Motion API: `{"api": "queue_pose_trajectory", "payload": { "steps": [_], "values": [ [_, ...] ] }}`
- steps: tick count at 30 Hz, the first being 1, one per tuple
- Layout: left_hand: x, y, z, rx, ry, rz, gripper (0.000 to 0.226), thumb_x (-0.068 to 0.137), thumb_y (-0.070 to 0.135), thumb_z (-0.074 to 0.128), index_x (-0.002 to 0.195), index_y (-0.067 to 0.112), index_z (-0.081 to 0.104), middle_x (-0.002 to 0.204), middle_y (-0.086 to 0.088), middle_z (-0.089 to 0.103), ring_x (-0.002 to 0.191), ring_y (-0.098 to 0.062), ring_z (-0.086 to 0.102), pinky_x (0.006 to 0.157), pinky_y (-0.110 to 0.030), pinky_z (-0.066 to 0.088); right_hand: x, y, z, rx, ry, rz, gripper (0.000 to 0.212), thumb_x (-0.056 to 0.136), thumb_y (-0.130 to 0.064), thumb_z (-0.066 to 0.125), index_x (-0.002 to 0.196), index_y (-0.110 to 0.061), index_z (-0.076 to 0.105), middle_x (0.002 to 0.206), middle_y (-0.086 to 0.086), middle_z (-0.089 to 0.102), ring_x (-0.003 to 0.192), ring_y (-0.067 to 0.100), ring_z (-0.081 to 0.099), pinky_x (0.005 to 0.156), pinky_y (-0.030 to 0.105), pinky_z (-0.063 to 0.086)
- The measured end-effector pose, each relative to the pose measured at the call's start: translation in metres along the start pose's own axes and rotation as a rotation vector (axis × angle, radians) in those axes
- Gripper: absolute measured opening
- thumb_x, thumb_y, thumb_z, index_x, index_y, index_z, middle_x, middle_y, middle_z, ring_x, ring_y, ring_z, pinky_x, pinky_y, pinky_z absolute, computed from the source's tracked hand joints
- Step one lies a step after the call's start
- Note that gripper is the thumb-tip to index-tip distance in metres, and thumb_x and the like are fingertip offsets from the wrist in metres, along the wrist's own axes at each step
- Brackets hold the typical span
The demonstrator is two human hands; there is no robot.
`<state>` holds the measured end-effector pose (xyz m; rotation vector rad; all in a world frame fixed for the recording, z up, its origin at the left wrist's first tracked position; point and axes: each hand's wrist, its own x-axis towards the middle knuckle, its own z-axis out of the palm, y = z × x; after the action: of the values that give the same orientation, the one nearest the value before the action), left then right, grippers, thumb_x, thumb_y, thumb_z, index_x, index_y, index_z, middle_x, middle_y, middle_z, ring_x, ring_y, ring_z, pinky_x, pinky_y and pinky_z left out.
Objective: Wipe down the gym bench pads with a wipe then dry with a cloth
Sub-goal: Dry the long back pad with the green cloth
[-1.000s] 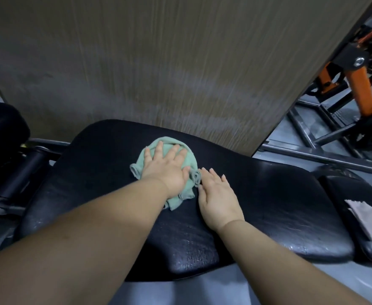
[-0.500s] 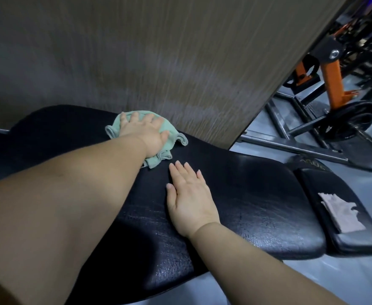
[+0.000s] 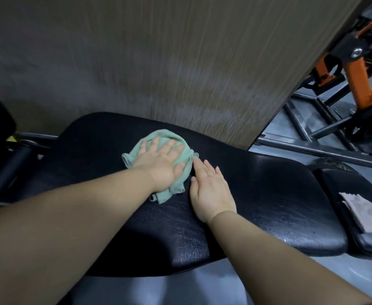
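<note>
Bench (image 3: 268, 194): a person leans over its long black pad, whose cracked vinyl catches glints of light toward the right end.
Cloth (image 3: 165, 135): pale green and bunched, lying on the far half of the bench pad, near the edge by the wall.
Left hand (image 3: 158, 166): pressed palm-down on the cloth, fingers (image 3: 156, 143) straight and spread apart, thumb out to the right; it grips nothing.
Right hand (image 3: 211, 190): flat on the bare pad just right of the cloth, fingers straight and close together. The tips are just beside the cloth's hem; whether they touch it cannot be told.
Wipe (image 3: 361, 208): a crumpled pale sheet, well to the right of the hands, lying on the smaller black pad (image 3: 335, 188) next to the bench pad's right end.
Wall (image 3: 158, 62): a wood-grain panel rising directly behind the bench pad.
Frame (image 3: 357, 78): orange and black gym steel, beyond the bench pad's far right end.
Floor (image 3: 357, 271): grey, showing below the bench pad's near edge.
</note>
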<state>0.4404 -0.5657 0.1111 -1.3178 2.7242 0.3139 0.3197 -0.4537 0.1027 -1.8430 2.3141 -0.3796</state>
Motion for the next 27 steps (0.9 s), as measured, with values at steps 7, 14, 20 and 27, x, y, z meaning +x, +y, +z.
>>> {"api": "queue_pose_trajectory", "payload": {
  "steps": [7, 14, 20, 27],
  "values": [
    [-0.102, -0.013, 0.019, 0.001, -0.036, 0.071, 0.083, 0.073, 0.067, -0.013, 0.152, 0.04, -0.011, 0.161, 0.016, -0.014, 0.147, -0.023, -0.022, 0.117, -0.045, -0.018, -0.002, -0.001, -0.001, 0.039, 0.016, 0.028, 0.055, 0.098, -0.018, 0.028, 0.152, -0.022, 0.02, 0.156, -0.001, 0.028, 0.146, 0.01, 0.014, 0.12, 0.028, 0.004],
    [-0.162, -0.02, 0.029, 0.01, 0.028, 0.11, 0.071, 0.087, 0.063, 0.013, 0.153, 0.038, 0.015, 0.159, 0.016, 0.015, 0.149, -0.028, 0.007, 0.114, -0.044, -0.003, -0.002, -0.003, -0.001, -0.023, 0.003, 0.013, 0.05, 0.101, -0.025, 0.027, 0.151, -0.021, 0.026, 0.158, -0.004, 0.023, 0.146, 0.01, 0.011, 0.12, 0.029, 0.002],
    [-0.159, -0.021, 0.032, -0.046, 0.026, 0.08, 0.083, 0.071, 0.069, -0.008, 0.151, 0.044, -0.011, 0.16, 0.019, -0.01, 0.134, -0.006, -0.033, 0.113, -0.042, -0.021, -0.001, -0.004, -0.001, -0.049, -0.002, 0.013, 0.05, 0.101, -0.028, 0.027, 0.15, -0.021, 0.028, 0.158, -0.003, 0.022, 0.147, 0.011, 0.011, 0.12, 0.029, 0.002],
    [-0.128, -0.023, 0.024, -0.026, 0.004, 0.016, 0.086, 0.069, 0.071, -0.013, 0.151, 0.043, -0.012, 0.16, 0.019, -0.014, 0.146, -0.018, -0.025, 0.117, -0.045, -0.018, -0.001, -0.004, -0.001, -0.055, -0.007, 0.01, 0.05, 0.101, -0.029, 0.027, 0.151, -0.021, 0.026, 0.158, -0.002, 0.02, 0.147, 0.011, 0.01, 0.119, 0.029, 0.001]
  ]
}}
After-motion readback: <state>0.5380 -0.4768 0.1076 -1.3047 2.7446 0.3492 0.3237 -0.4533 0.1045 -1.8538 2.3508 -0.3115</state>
